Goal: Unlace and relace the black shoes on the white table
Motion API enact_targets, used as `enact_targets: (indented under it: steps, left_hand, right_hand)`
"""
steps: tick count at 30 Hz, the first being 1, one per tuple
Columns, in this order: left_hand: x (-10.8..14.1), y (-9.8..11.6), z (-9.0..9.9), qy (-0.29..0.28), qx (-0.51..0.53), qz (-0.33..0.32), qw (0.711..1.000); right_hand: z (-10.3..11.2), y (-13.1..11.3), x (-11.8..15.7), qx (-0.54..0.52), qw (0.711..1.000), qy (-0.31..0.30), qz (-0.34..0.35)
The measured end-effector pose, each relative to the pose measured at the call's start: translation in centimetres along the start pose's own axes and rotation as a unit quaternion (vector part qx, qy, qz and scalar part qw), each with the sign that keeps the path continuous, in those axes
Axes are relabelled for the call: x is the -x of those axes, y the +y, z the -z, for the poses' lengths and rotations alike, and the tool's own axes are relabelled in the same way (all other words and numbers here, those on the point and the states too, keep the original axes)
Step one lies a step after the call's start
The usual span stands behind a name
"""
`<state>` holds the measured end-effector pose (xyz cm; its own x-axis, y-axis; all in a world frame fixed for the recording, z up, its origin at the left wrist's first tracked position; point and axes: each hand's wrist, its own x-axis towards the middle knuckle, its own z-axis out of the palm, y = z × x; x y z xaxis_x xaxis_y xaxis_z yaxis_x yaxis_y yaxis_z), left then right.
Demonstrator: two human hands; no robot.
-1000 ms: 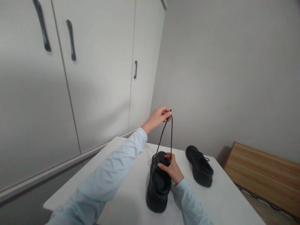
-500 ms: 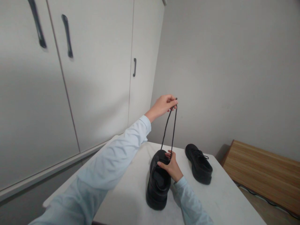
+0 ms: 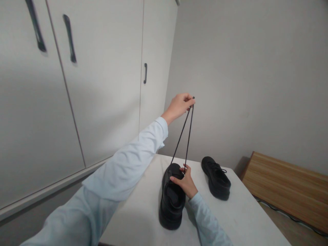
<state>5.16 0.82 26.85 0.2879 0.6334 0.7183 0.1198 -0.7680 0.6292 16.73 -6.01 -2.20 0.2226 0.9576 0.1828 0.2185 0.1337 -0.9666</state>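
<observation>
A grey wall is seen at the far side, a white cabinet with 3 dark handles at the left, and a wooden board at the right. On the white table, the shoe is set sole down, its toe turned to the far side and its heel near. The other shoe is placed to its right, well apart.

The lace is pinched high above the toe by the left hand, the fingertips closed on it; 2 strands are spread downward from there in a narrow V. The front of the opening is gripped by the right hand, its thumb laid toward the tongue and its fingers curled at the right side.

The step in hand is judged to be a pull on the lace. The pull is best made slow and upward, with the 2 strands kept evenly taut and the shoe pressed down so that it is not lifted or twisted.

The shoe is plain black, with a thick sole and a rounded toe. The eyelets are partly hidden by the right hand.
</observation>
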Motion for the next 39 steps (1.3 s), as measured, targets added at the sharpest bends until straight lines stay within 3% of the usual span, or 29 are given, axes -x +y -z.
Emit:
enact_targets:
  steps: [8, 15, 20, 24, 28, 34, 39]
  left_hand:
    - [-0.6, -1.3, -0.8, 0.007, -0.032, 0.006, 0.999]
    - [0.7, -6.6, 0.9, 0.047, -0.122, 0.064, 0.989]
    - [4.0, -11.3, 1.7, 0.031, -0.173, 0.110, 0.978]
    - [7.9, -15.1, 1.4, 0.005, -0.123, 0.201, 0.972]
    - [12.3, -18.0, 0.6, -0.034, -0.101, 0.234, 0.966]
    - [17.6, -19.8, -0.5, -0.071, -0.085, 0.249, 0.962]
    - [19.6, -19.5, -0.6, -0.060, -0.056, 0.231, 0.970]
  right_hand:
    - [-0.1, 0.3, 0.0, -0.004, 1.000, 0.009, -0.008]
    - [0.1, -0.1, 0.1, -0.005, 1.000, -0.005, 0.007]
    - [0.0, -0.2, 0.1, -0.005, 0.998, -0.024, 0.062]
    - [0.1, -0.5, 0.2, 0.057, 0.991, -0.039, 0.112]
    - [0.2, -0.8, 0.4, 0.089, 0.986, -0.046, 0.131]
    - [0.3, -0.2, 0.2, 0.096, 0.985, -0.056, 0.131]
    - [0.3, 0.4, -0.2, 0.089, 0.986, -0.051, 0.129]
